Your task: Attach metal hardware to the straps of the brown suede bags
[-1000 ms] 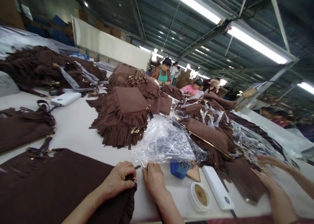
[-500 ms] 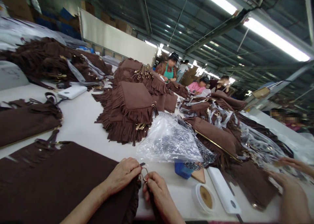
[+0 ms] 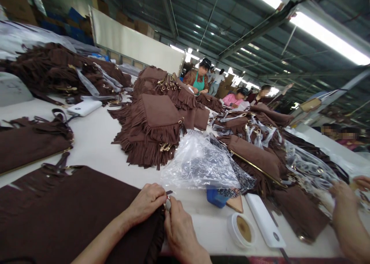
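A large dark brown fringed bag (image 3: 72,206) lies flat at the lower left. My left hand (image 3: 148,202) rests on its right corner, fingers closed on the bag's edge. Beside it, my right hand (image 3: 180,225) is closed, touching a small metal piece (image 3: 168,204) at the same corner. A short dark strap end (image 3: 169,192) sticks out above the fingertips. What lies inside the right hand's grip is mostly hidden.
Stacked brown fringed bags (image 3: 158,117) stand beyond my hands, beside clear plastic (image 3: 199,163). To the right are a round tub (image 3: 241,229), a blue container (image 3: 216,197) and a white power bank (image 3: 266,219). Another person's hand (image 3: 345,202) is at the far right.
The metal ring between my hands no longer shows as an open loop; my right hand has closed in around the metal piece. The other person's hands at the right have moved.
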Demonstrator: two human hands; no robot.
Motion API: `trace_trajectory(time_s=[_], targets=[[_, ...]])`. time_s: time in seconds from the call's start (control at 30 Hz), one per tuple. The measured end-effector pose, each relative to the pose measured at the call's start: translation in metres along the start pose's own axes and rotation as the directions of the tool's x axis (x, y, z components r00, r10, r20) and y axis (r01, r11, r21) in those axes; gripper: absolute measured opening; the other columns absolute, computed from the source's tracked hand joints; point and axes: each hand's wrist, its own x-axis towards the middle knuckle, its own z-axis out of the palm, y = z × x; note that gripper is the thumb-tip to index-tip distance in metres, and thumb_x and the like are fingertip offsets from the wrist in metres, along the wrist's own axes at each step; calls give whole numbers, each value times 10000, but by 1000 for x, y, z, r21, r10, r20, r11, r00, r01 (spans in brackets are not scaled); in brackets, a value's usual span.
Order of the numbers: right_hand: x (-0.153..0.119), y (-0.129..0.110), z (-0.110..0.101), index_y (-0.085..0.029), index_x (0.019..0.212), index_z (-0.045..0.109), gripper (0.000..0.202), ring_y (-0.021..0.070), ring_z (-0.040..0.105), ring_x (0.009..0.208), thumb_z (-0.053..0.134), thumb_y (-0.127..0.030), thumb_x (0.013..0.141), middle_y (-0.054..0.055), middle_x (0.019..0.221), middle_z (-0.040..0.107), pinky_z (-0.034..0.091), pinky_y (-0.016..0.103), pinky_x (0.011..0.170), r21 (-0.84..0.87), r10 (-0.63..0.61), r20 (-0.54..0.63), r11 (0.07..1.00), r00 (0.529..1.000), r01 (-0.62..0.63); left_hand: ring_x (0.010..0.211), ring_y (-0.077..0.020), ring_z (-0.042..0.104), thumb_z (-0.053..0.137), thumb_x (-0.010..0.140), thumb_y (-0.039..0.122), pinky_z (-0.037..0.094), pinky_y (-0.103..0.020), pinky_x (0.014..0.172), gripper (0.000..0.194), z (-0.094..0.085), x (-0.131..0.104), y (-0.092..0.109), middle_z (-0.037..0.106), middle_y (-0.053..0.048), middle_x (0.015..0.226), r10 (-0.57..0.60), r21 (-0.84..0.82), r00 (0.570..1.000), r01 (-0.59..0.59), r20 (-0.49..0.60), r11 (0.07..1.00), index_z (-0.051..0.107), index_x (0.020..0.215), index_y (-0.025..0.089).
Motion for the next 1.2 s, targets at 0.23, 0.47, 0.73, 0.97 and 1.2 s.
trace_trajectory(time_s=[0.23, 0.47, 0.73, 0.97, 1.2], targets=[[0, -1, 14, -120, 1034, 533, 274, 235, 675, 635, 366, -100, 818, 99, 801, 671, 535, 326, 518, -161, -29, -148, 987, 989, 5, 771, -181, 509, 333, 854, 301, 339, -348, 805, 290, 2, 1, -3, 544, -4, 687, 28, 15, 1000, -27, -10, 1000, 504, 646, 190], [5, -11, -5, -150, 972, 569, 247, 236, 689, 740, 352, -94, 869, 103, 872, 697, 521, 315, 614, -62, 308, 61, 951, 950, -304, 833, -170, 525, 456, 745, 176, 351, -325, 831, 113, -3, -7, -4, 605, 6, 804, 114, 16, 993, -114, 14, 993, 564, 764, 202], [9, -20, -6, -120, 945, 566, 226, 267, 678, 780, 390, -41, 828, 121, 848, 683, 516, 355, 652, -102, 406, 107, 913, 908, -396, 821, -183, 490, 459, 777, 146, 348, -351, 798, 102, 5, -10, -5, 558, -13, 781, 179, 54, 983, -177, -29, 983, 524, 710, 185], [9, -32, 7, -144, 876, 553, 238, 255, 666, 659, 368, -24, 788, 105, 751, 648, 507, 328, 533, -177, 259, -33, 949, 965, -260, 807, -190, 462, 429, 798, 140, 358, -356, 786, 123, 9, -13, -6, 536, -26, 775, 189, 51, 978, -185, -89, 981, 477, 694, 186], [5, -35, 18, -141, 874, 566, 281, 243, 664, 592, 350, -3, 757, 133, 729, 652, 471, 298, 465, -249, 218, -52, 942, 975, -224, 808, -194, 440, 423, 774, 106, 351, -354, 773, 131, 8, -13, -5, 517, -33, 767, 196, 16, 975, -196, -101, 981, 453, 674, 185]])
